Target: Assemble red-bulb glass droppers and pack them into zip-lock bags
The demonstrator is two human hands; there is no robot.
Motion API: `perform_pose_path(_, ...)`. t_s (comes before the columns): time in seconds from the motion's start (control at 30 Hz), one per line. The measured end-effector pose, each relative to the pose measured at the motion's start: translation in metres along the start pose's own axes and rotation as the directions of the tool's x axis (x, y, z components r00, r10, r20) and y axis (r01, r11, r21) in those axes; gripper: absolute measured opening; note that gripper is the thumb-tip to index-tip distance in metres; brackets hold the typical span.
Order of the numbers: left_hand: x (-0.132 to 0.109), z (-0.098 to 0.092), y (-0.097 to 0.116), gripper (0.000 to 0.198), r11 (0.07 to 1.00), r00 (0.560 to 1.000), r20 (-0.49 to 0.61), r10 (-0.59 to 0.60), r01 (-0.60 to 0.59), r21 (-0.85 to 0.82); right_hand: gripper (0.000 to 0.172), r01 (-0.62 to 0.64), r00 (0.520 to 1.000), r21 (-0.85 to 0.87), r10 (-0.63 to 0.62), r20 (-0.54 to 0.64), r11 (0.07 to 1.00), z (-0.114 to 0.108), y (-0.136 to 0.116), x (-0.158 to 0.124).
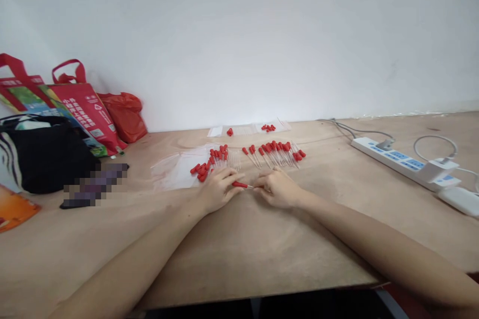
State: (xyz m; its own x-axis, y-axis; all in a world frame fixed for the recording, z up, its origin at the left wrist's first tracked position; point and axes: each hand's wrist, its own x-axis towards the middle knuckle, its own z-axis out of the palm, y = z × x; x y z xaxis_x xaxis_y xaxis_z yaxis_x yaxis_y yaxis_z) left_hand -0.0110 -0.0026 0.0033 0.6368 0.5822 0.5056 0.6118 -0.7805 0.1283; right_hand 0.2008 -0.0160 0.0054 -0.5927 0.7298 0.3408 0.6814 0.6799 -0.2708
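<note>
Between my hands lies a dropper with a red rubber bulb (240,185) and a thin clear tube. My left hand (218,190) is closed on the bulb end. On the tube end, the fingers of my right hand (277,188) are pinched. Just beyond my left hand are loose red bulbs (203,171) and several bare clear tubes (234,159). A row of droppers with red bulbs (275,147) lies beyond my right hand, their tubes slanting toward me.
Clear plastic bags (178,169) lie left of the bulbs. Another clear bag (245,131) with red bulbs on it rests near the wall. A white power strip (396,159) with cables stands right. Shopping bags (84,112), a black bag (48,157) and a blurred dark object (95,187) are left.
</note>
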Motion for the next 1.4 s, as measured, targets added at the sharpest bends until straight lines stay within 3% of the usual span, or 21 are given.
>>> perform_pose_path(0.1, -0.004, -0.010, -0.016, 0.040, 0.954, 0.971, -0.073, -0.227, 0.237, 0.184, 0.019, -0.244, 0.966, 0.085, 0.250, -0.062, 0.966, 0.000, 0.018, 0.011)
perform_pose_path(0.2, -0.010, -0.018, -0.033, 0.043, 0.821, 0.858, -0.113, -0.501, 0.512, 0.252, 0.019, -0.498, 0.830, 0.116, 0.511, -0.223, 0.859, 0.004, 0.042, 0.027)
perform_pose_path(0.27, -0.014, -0.022, -0.042, 0.045, 0.751, 0.790, -0.077, -0.609, 0.605, 0.266, 0.022, -0.595, 0.758, 0.075, 0.590, -0.278, 0.800, 0.008, 0.055, 0.040)
perform_pose_path(0.37, -0.017, -0.023, -0.048, 0.047, 0.729, 0.763, -0.026, -0.645, 0.626, 0.277, 0.018, -0.680, 0.707, -0.009, 0.652, -0.272, 0.733, 0.014, 0.067, 0.054)
perform_pose_path(0.57, -0.018, -0.021, -0.046, 0.039, 0.737, 0.759, 0.018, -0.651, 0.625, 0.257, 0.018, -0.681, 0.724, -0.109, 0.642, -0.254, 0.724, 0.020, 0.071, 0.063)
perform_pose_path(0.67, -0.017, -0.020, -0.047, 0.031, 0.738, 0.761, 0.012, -0.649, 0.625, 0.254, 0.023, -0.635, 0.762, -0.138, 0.587, -0.274, 0.760, 0.021, 0.060, 0.067)
perform_pose_path(0.8, -0.016, -0.016, -0.046, 0.033, 0.735, 0.769, -0.023, -0.639, 0.619, 0.278, 0.029, -0.579, 0.809, -0.116, 0.553, -0.199, 0.807, 0.028, 0.037, 0.082)
perform_pose_path(1.0, -0.016, -0.009, -0.047, 0.026, 0.728, 0.771, -0.099, -0.629, 0.629, 0.272, 0.037, -0.662, 0.748, -0.065, 0.653, -0.118, 0.747, 0.042, 0.013, 0.110)
perform_pose_path(1.17, -0.015, -0.011, -0.050, 0.021, 0.724, 0.757, -0.234, -0.611, 0.653, 0.222, 0.029, -0.717, 0.697, -0.014, 0.716, -0.048, 0.697, 0.042, 0.004, 0.121)
perform_pose_path(1.3, -0.011, -0.013, -0.042, 0.013, 0.769, 0.738, -0.310, -0.600, 0.638, 0.031, 0.024, -0.720, 0.693, 0.008, 0.720, -0.037, 0.694, 0.042, 0.003, 0.123)
perform_pose_path(1.4, -0.009, -0.007, -0.028, 0.012, 0.743, 0.728, -0.194, -0.657, 0.585, -0.325, 0.024, -0.688, 0.721, 0.017, 0.687, -0.089, 0.725, 0.040, 0.006, 0.117)
